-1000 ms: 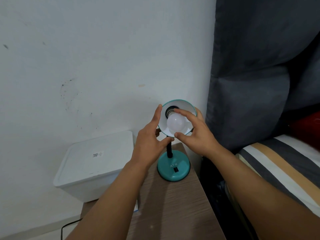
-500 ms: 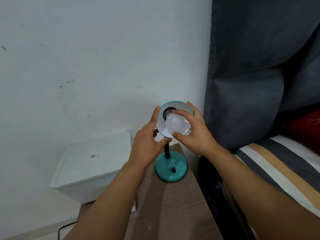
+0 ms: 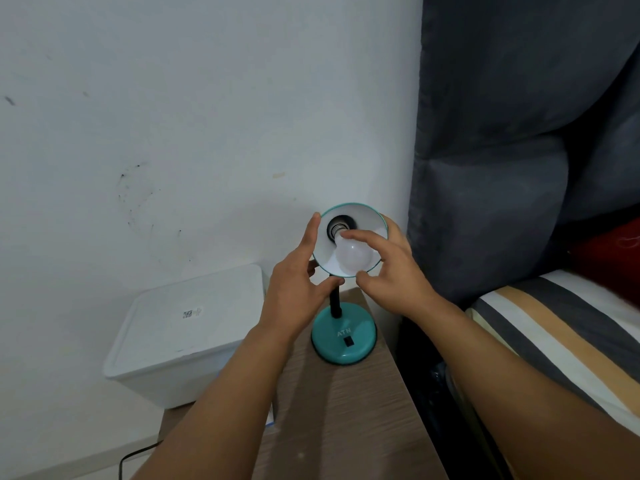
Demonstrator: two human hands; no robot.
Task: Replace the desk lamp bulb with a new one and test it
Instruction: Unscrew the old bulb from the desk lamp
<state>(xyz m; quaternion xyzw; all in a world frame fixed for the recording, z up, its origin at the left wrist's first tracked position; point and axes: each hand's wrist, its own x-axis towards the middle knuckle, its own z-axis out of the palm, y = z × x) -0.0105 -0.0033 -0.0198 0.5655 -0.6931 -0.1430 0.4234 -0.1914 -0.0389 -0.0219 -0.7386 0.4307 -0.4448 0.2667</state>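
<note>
Bulb (image 3: pixel 353 256) sits partly threaded in the shade (image 3: pixel 372 220); right hand (image 3: pixel 391 271) fingers grip it, left hand (image 3: pixel 294 285) apparently clasps the shade rim. Best turn gently, straight.

**Soft, even room light; wide-angle bend at the edges**

The light is diffuse and moderately dim, with a cool cast. The white wall (image 3: pixel 173 133) reads pale grey, darker toward the corners. Soft shadows fall from the forearms onto the wooden table (image 3: pixel 346 427). The bulb (image 3: pixel 353 258) is unlit and shows no glare. The dark headboard (image 3: pixel 502 168) loses detail in shadow. Straight lines bow near the frame edges. Focus is fairly sharp at the centre, slightly smeared on the striped bedding (image 3: pixel 571 341).
</note>
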